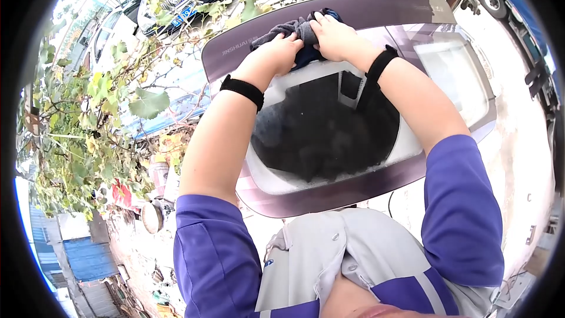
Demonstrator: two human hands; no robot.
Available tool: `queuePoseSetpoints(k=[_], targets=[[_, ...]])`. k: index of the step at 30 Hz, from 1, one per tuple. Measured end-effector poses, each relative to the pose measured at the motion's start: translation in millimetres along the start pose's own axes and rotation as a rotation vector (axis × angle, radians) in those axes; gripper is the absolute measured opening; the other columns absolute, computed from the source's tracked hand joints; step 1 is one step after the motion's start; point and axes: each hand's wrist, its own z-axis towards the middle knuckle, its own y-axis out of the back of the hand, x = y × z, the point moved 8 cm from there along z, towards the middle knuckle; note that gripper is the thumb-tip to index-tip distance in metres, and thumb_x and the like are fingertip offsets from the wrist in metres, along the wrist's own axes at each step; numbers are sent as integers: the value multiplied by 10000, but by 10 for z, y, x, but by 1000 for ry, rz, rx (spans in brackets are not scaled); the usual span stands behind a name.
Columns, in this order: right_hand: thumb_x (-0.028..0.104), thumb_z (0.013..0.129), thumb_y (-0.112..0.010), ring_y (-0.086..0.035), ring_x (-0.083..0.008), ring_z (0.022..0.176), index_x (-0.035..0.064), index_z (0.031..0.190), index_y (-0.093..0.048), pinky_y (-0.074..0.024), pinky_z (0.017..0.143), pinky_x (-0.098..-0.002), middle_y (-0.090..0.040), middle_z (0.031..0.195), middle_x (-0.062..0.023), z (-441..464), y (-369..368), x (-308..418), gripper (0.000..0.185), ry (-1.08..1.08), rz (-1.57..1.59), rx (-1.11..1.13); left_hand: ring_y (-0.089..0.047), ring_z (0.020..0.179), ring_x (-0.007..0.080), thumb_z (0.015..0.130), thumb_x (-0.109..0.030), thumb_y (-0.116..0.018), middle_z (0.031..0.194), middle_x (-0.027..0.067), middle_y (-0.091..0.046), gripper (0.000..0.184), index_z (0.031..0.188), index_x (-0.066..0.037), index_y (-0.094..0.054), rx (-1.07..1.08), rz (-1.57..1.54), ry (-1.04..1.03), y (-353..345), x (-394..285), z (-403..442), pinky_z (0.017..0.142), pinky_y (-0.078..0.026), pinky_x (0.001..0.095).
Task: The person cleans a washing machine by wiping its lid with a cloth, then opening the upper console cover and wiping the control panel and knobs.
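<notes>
My left hand (275,55) and my right hand (334,37) are both closed around a bunched dark grey and navy cloth (303,28). They grip it side by side, with its folds between and around them. The cloth is above the far edge of a washing machine (376,16) with a purple-brown control panel. Below my hands is the machine's large round-cornered dark area (321,132); I cannot tell whether it is water or a tinted surface. At the right of the machine is a smaller pale rectangular section (450,76). Black bands circle both wrists.
Leafy vines (150,103) crowd the left side, close to the machine. Behind them stands a dark car (176,3). A blue truck (524,6) is at the upper right. A round pan-like object (152,217) and other clutter lie at the lower left.
</notes>
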Motion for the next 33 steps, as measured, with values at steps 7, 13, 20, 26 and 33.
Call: queuePoseSetpoints(k=[7, 13, 20, 26, 33], targets=[[185, 869, -625, -471, -320, 1269, 30, 1288, -476, -435, 1030, -397, -436, 1406, -170, 167, 93, -44, 471, 4, -5, -29, -434, 1305, 387, 771, -167, -773, 1374, 94, -507, 551, 1272, -118, -549, -67, -32, -15, 96, 25, 134, 1091, -389, 415], [205, 856, -639, -529, -337, 1157, 5, 1236, -483, -491, 943, -433, -479, 1263, -179, -20, 33, 28, 457, -67, -38, 83, -424, 1315, 389, 777, -159, -767, 1376, 91, -508, 552, 1279, -117, -543, -185, 26, -91, -8, 30, 175, 1114, -368, 420], [121, 864, -588, -487, -326, 1261, 17, 1303, -459, -465, 1002, -412, -413, 1423, -183, 133, 90, -75, 469, -34, -12, 24, -441, 1292, 369, 718, -152, -804, 1331, 64, -531, 567, 1233, -118, -572, -80, -41, -21, 135, 41, 177, 1085, -394, 421], [91, 863, -545, -519, -317, 1231, -4, 1288, -462, -449, 1016, -396, -465, 1373, -192, 205, 84, -136, 444, -52, -17, 5, -471, 1215, 343, 665, -140, -833, 1259, 66, -557, 605, 1214, -84, -585, -139, 55, -61, 200, -6, 294, 1053, -410, 408], [38, 776, -656, -614, -351, 1100, -47, 1191, -538, -523, 900, -400, -505, 1265, -252, -196, 79, -24, 439, -104, 40, 121, -514, 1179, 365, 739, 62, -564, 1260, 134, -549, 401, 1134, -7, -557, -222, -88, -166, 14, -164, 85, 995, -450, 398]])
